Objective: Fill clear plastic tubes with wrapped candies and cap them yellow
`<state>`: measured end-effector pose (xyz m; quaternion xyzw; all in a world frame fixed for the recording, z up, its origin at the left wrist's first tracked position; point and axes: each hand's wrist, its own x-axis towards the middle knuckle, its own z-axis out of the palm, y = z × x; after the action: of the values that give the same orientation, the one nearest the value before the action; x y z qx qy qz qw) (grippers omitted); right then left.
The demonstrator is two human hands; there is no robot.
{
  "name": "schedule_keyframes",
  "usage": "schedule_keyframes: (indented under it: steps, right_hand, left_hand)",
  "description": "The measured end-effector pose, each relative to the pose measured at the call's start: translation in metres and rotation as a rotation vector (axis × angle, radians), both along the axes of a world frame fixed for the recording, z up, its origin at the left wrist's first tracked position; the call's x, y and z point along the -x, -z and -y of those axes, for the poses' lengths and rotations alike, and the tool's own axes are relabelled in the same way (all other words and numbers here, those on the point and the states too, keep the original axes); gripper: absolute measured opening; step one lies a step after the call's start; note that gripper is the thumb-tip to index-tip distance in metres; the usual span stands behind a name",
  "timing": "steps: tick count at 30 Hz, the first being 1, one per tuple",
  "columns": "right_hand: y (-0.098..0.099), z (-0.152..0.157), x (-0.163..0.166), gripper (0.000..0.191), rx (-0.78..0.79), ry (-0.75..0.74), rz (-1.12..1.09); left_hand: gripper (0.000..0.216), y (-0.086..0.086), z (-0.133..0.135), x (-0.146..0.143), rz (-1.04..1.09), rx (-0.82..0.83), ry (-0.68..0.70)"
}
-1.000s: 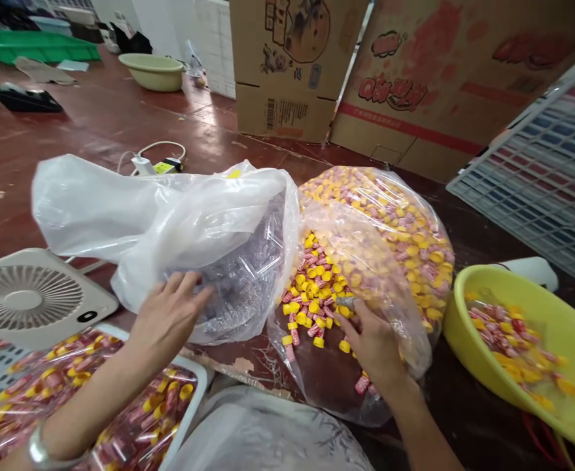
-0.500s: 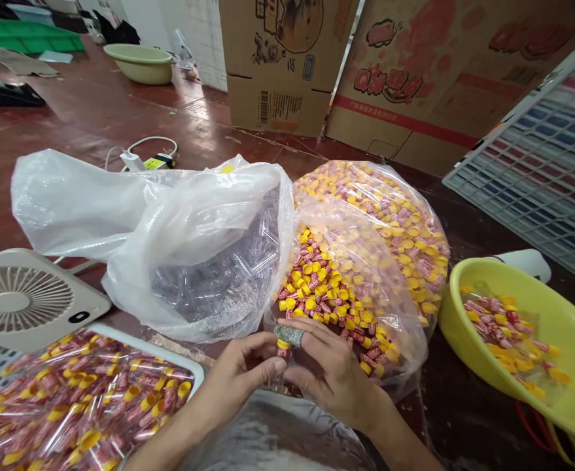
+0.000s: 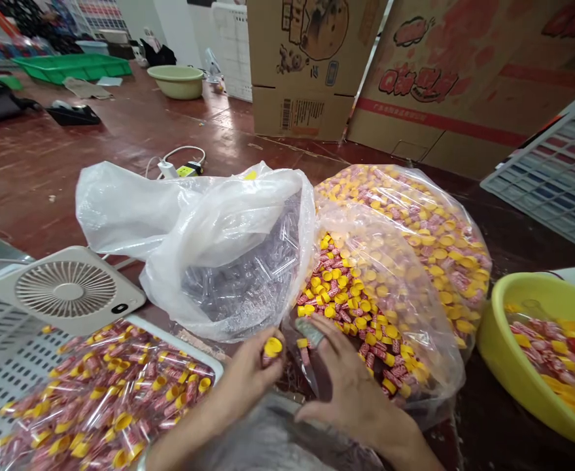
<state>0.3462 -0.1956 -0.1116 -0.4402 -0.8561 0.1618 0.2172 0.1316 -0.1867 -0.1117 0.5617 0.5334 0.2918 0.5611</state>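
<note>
My left hand is closed around a small tube with a yellow cap; the fingers hide most of the tube. My right hand has its thumb spread away from the fingers, and one finger wears a grey-green wrap. Those fingers reach over the near edge of a clear bag full of red-patterned pieces with yellow caps. One such piece lies beside the wrapped finger, apart from the heap. Left of that bag, a whitish plastic bag gapes open on clear empty tubes.
A white basket at lower left holds many filled tubes, with a fan at its back. To the right stands a yellow basin with more pieces. Cardboard boxes and a white crate stand behind.
My right hand has come away from the tube and opened toward the bag of capped pieces. My left hand keeps the tube, its cap now facing me. The view has swung left.
</note>
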Motion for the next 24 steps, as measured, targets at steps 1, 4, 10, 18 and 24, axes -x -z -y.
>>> schedule_keyframes:
  steps: [1, 4, 10, 18, 24]
  right_hand:
    - [0.002, -0.004, -0.011, 0.068, -0.024, 0.077, 0.022]
    - [0.013, -0.011, -0.041, 0.016, -0.11, 0.306, 0.16]
    - [0.023, -0.004, -0.037, 0.015, -0.027, 0.298, 0.399]
    - [0.038, -0.003, -0.024, 0.017, -0.015, 0.387, 0.478]
    - [0.019, -0.004, -0.031, 0.005, -0.069, 0.454, -0.098]
  left_hand:
    - [0.015, -0.004, -0.007, 0.015, -0.245, -0.134, 0.019]
    - [0.037, -0.013, -0.027, 0.061, -0.922, -0.39, 0.097]
    - [0.044, -0.009, -0.031, 0.09, -1.315, -0.539, 0.469]
    - [0.042, -0.009, -0.029, 0.081, -1.274, -0.44, 0.393]
    - [0.029, -0.021, -0.017, 0.075, -0.323, -0.169, -0.018]
